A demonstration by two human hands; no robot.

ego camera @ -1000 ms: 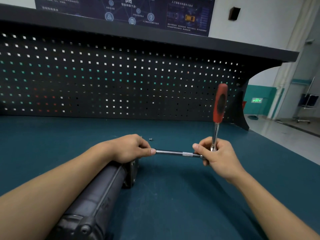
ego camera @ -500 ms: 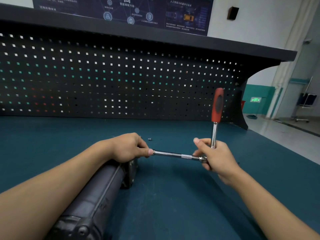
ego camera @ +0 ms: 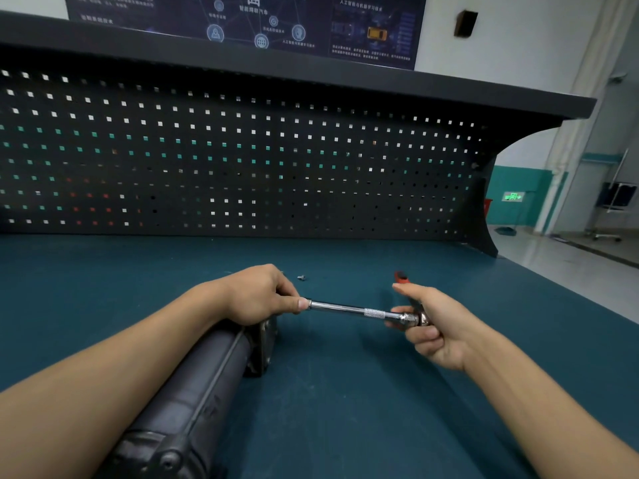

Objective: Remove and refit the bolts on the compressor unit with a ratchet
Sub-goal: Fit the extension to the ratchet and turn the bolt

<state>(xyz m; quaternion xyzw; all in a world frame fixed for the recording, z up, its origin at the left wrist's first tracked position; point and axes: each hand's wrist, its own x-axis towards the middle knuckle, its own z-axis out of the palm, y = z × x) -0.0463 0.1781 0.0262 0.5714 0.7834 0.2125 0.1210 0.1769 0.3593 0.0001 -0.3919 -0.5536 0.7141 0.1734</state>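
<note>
A dark cylindrical compressor unit (ego camera: 193,392) lies on the teal bench, running from the lower left up to the middle. My left hand (ego camera: 257,295) sits over its far end, and its fingers pinch the left end of a chrome extension bar (ego camera: 349,310). The bar runs level to the right into the ratchet head (ego camera: 413,319). My right hand (ego camera: 432,323) grips the ratchet at that head. The red handle points away from me, and only its tip (ego camera: 401,276) shows above my thumb. The bolt under my left hand is hidden.
One small loose bolt (ego camera: 301,277) lies on the bench mat (ego camera: 345,392) just beyond the bar. A black pegboard (ego camera: 242,160) with a shelf above closes off the back. The bench's right edge (ego camera: 570,305) drops to the workshop floor.
The ratchet handle has swung from upright down and away toward the pegboard, so it is mostly hidden behind my right hand. My left hand has stayed on the bar's end.
</note>
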